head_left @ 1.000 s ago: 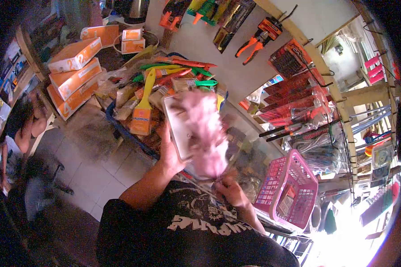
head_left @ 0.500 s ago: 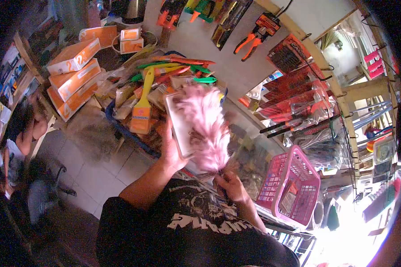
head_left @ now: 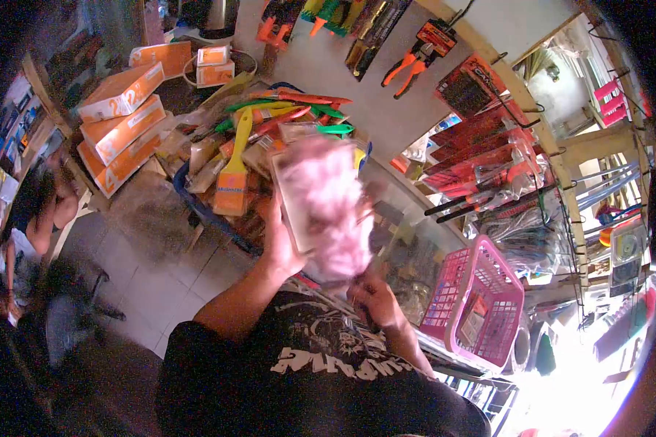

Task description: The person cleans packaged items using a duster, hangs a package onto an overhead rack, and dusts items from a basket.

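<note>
My left hand [head_left: 277,247] is wrapped round the side of a flat, pale rectangular box or tray [head_left: 290,200], tilted up in front of my chest. A pink and white fluffy duster [head_left: 328,204], smeared by motion, lies across its face and hides most of it. At the lower end of the duster, my right hand [head_left: 375,297] is closed round what seems to be its handle, mostly hidden. Just beyond my left hand is a paintbrush [head_left: 233,164] with a yellow handle and an orange-labelled wrapper, lying on a heap of other brushes.
Orange-and-white boxes [head_left: 122,131] are stacked at the left of the brush heap. A pink plastic basket [head_left: 481,306] stands to the right on a glass counter [head_left: 404,240]. Packaged tools and orange-handled pliers [head_left: 408,69] hang above. Another person [head_left: 55,189] is at the far left.
The duster has shifted slightly over the box and is more blurred, its fluff bunched differently. Both hands stay in nearly the same place, with their grips unchanged.
</note>
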`<state>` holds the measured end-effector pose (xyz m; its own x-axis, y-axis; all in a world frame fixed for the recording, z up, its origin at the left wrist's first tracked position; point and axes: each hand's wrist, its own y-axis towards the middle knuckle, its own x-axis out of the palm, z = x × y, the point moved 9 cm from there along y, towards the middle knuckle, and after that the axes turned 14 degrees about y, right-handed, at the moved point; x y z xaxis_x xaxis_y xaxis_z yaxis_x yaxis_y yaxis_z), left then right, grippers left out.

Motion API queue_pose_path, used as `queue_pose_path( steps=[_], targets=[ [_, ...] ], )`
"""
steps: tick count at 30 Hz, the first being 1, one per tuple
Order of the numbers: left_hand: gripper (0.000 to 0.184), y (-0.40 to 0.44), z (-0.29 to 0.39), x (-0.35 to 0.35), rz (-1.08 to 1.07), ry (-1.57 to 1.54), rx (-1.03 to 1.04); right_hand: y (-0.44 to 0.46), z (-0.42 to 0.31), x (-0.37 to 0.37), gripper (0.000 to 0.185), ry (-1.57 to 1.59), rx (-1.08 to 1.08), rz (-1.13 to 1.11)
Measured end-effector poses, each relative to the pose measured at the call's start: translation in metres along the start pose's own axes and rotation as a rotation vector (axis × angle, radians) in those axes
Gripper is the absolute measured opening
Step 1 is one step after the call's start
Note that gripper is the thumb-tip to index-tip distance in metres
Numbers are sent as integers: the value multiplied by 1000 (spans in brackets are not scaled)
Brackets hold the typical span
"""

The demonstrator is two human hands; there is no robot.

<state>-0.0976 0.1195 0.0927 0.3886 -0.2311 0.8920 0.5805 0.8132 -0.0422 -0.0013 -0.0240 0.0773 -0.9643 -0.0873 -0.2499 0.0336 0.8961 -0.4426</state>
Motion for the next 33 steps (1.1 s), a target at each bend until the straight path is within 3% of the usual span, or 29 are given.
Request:
queue_pose_path(
  steps=[2, 4, 6, 9, 11, 13, 15, 17, 19, 21, 24, 25, 27, 29, 30, 32, 33],
  targets=[
    [59, -1, -8, -7, -96, -32, -3, 3, 40, -8, 26, -60, 340, 55],
    [56, -8, -11, 6, -251, -42, 15, 0, 13, 2, 25, 89, 33, -8],
    [56, -1, -11, 2, -184, -9, -4, 0, 22, -6, 23, -59, -46, 15],
    [58, -3, 0, 6, -56, 37, -3, 4, 54, -13, 24, -22, 120, 61],
    [57, -9, -9, 13, -422, -177, 36, 1, 37, -4, 25, -4, 152, -17],
    [58, 16, -38, -16, -404, -248, -115, -3, 23, 0, 26, -27, 99, -59],
    [59, 5, -17, -7, -181, -145, -67, -7, 3, -3, 28, 35, 58, 9],
    [61, 1, -5, 0, -26, -46, -19, -2, 22, -6, 26, 13, 150, 30],
    [61, -5, -8, 11, -359, -100, 54, 0, 23, -3, 23, 0, 125, -9],
    [62, -2, -17, 0, -275, -111, 8, -2, 8, 5, 20, -2, -13, -110],
    [64, 4, -8, -8, -60, 22, -10, -3, 21, -12, 20, 200, 256, 155],
    [64, 2, 0, 2, -9, 11, 34, 1, 40, -11, 23, 167, 271, 119],
    [62, 8, -27, 4, -463, -75, -50, 3, 4, 5, 23, 28, -46, -99],
    [61, 5, -32, 4, -546, -90, -83, 2, 4, 1, 21, 48, -80, -13],
    [62, 4, -22, 6, -400, -60, -67, 1, 3, -1, 24, 57, -98, 29],
    [62, -1, -5, 0, -103, -3, -28, 0, 21, -14, 23, 239, 163, 182],
    [63, 1, -4, -1, -86, -13, -7, 1, 26, -16, 25, 210, 102, 214]
  ],
)
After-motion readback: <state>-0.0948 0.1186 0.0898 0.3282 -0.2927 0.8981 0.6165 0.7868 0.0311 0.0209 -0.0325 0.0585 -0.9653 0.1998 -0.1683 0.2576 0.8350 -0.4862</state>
